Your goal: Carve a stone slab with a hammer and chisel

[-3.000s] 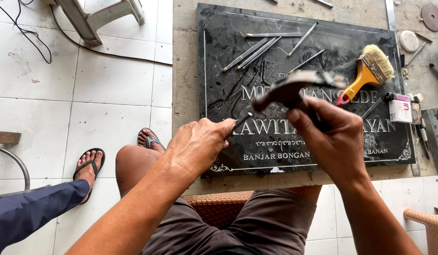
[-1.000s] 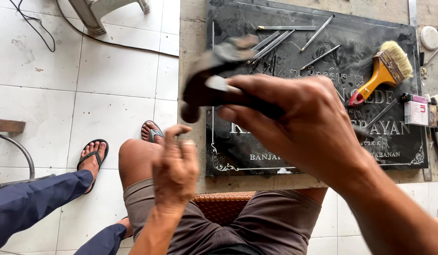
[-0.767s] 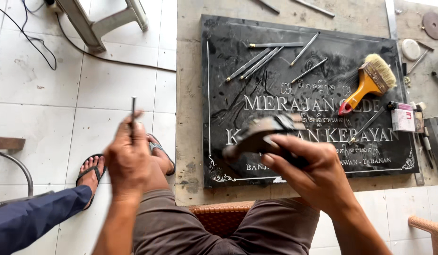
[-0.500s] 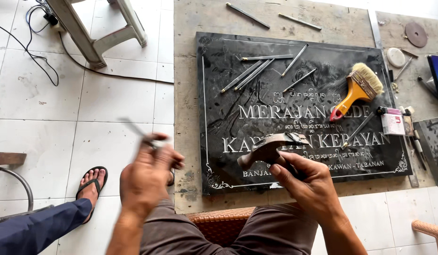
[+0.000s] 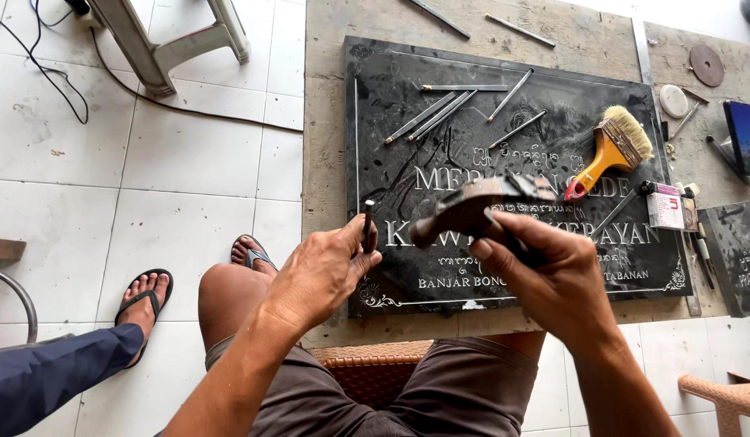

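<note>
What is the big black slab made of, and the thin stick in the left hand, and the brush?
The slab looks like polished dark stone: glossy, with pale carved lettering. The thin stick in the left hand is probably steel, dark grey like the chisels lying on the slab. The brush has an orange handle, plastic or painted wood, and pale bristles.

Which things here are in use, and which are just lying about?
In use: chisel in left hand; hammer in right hand; slab.
Lying about: spare chisels, brush, phone, disc.
</note>
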